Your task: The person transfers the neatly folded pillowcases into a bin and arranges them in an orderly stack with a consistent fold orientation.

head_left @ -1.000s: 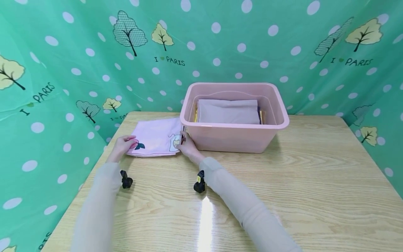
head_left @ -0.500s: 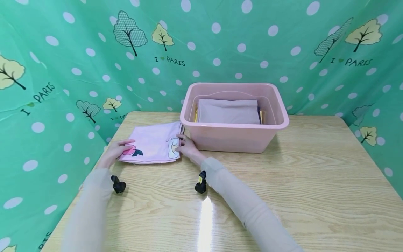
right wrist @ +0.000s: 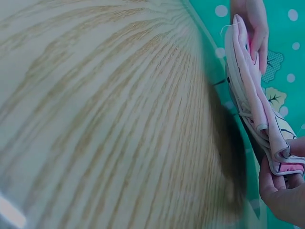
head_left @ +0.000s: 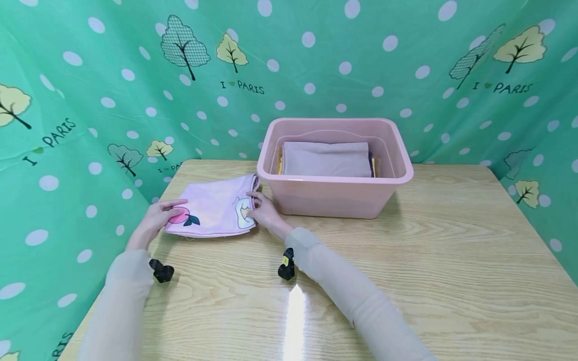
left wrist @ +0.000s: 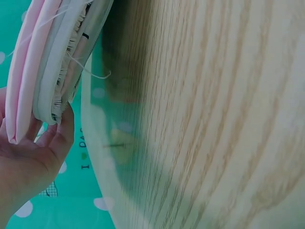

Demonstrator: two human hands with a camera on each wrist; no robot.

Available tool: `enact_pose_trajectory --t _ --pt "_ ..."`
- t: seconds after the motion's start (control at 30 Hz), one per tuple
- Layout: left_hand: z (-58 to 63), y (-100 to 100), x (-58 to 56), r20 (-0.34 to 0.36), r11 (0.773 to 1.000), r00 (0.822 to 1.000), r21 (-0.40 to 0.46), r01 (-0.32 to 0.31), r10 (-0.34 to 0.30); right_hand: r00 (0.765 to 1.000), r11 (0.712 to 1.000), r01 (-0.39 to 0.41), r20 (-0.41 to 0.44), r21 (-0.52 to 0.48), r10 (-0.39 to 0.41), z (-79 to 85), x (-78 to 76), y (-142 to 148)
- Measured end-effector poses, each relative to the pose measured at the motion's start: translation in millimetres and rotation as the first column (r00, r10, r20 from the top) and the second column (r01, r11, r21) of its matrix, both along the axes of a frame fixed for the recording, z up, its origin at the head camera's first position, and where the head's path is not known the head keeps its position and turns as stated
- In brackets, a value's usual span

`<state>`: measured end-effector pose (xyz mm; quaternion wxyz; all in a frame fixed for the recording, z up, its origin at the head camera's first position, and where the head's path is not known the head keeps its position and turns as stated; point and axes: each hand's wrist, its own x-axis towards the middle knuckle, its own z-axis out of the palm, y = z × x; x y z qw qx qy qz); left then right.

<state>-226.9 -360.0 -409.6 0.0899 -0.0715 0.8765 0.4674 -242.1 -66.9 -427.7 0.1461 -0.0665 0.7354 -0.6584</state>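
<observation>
A folded pink cloth [head_left: 212, 205], printed with a pink fruit with leaves and a pale cartoon figure, spans the space between my two hands at the left of the table. My left hand [head_left: 153, 220] grips its left end, thumb over the fruit print. At the opposite end, my right hand [head_left: 267, 213] pinches the edge beside the cartoon figure. In the left wrist view, pink and greyish layers of the cloth [left wrist: 28, 71] show edge-on, fingers of the left hand [left wrist: 35, 160] beneath them. The right wrist view shows the right hand [right wrist: 288, 205] holding the near end, with table visible below the cloth.
Just right of the cloth stands a pink plastic bin [head_left: 331, 199]. Inside it lie a folded grey cloth [head_left: 325, 159] and some yellow and dark fabric edges. A green curtain [head_left: 316, 60] with dots and trees hangs behind and to the left of the wooden table [head_left: 429, 260].
Both hands have carried the cloth leftward and nearer to me, away from the bin's side. The left hand has travelled farther than the right. The bin has stayed put.
</observation>
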Motion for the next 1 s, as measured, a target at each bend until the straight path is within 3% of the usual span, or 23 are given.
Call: enact_pose_trajectory --t 0.63,1.0 --pt "25.5 3 25.5 -0.082 0.998 0.996 0.044 -0.042 0.046 0.998 0.999 -0.024 -0.067 -0.026 0.022 24.0 9.2 2" --pt "31.3 0 34.9 -0.13 0.996 0.988 0.04 -0.078 0.083 0.989 0.998 -0.063 -0.134 -0.014 0.06 37.0 14.9 7"
